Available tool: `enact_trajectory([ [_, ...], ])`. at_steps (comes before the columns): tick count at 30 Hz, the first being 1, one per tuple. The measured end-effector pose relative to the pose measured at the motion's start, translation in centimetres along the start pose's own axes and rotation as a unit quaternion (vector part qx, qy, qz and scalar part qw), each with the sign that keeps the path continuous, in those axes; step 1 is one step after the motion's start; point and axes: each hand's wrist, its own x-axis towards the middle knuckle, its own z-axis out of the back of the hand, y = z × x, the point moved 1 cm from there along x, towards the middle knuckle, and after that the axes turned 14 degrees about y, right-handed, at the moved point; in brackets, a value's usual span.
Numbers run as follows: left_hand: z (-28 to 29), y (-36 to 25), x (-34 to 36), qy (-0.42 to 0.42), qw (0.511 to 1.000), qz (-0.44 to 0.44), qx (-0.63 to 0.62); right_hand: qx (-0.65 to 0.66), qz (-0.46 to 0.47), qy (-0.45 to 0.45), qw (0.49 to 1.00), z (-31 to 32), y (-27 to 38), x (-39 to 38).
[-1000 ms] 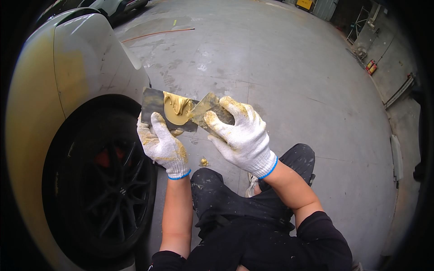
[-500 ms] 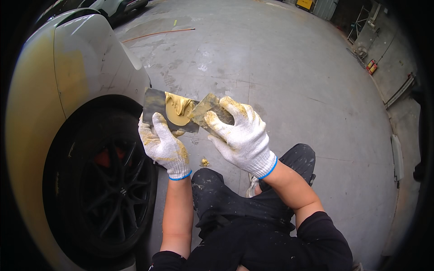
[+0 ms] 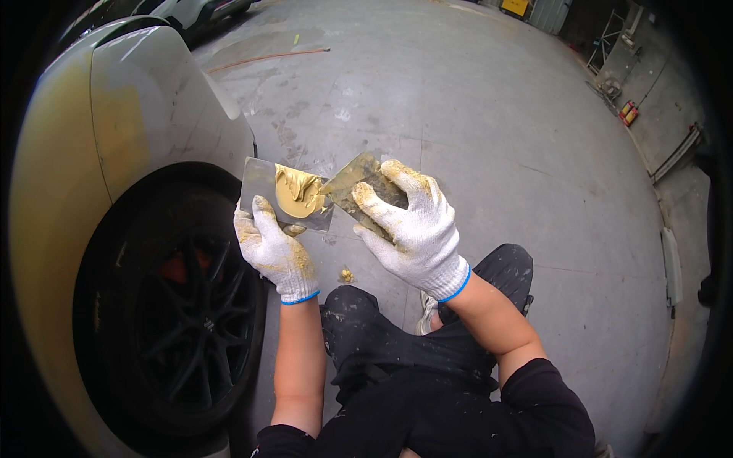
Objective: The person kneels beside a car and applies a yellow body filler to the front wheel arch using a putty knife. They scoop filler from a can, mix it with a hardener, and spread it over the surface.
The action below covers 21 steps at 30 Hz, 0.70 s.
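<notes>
In a white knit glove smeared with yellow, my left hand (image 3: 275,248) grips a flat metal plate (image 3: 258,180) by its lower edge, thumb on top. A mound of yellow body filler (image 3: 300,192) lies on the plate's right half. My right hand (image 3: 416,225), gloved the same way, is closed on a thin, filler-stained spreader (image 3: 359,183). The spreader's left corner meets the right edge of the filler. The fingers beneath both tools are mostly hidden.
A car body panel (image 3: 164,99) with yellow filled patches and a black wheel (image 3: 183,320) stand close on my left. A small yellow lump (image 3: 347,275) lies on the grey floor before my knees. A red hose-like line (image 3: 267,57) lies farther off.
The plate has tilted, its surface now looking lighter, and shifted slightly down and left. The spreader has turned a little, its corner still at the filler.
</notes>
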Motion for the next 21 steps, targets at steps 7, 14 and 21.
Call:
enact_trajectory([
  [7, -0.7, -0.6, -3.4, 0.206, 0.87, 0.316, -0.316, -0.023, -0.07, -0.047, 0.996, -2.1, -2.3, -0.3],
  [14, 2.4, 2.8, -0.4, 0.064, 0.96, 0.223, -0.158, 0.1, -0.093, 0.091, 0.986, -0.7, -3.3, -1.2],
  [21, 1.4, 4.8, -2.0, 0.091, 0.987, 0.005, 0.131, 0.126, -0.121, 0.379, 0.909, 1.0, -2.2, 1.3],
])
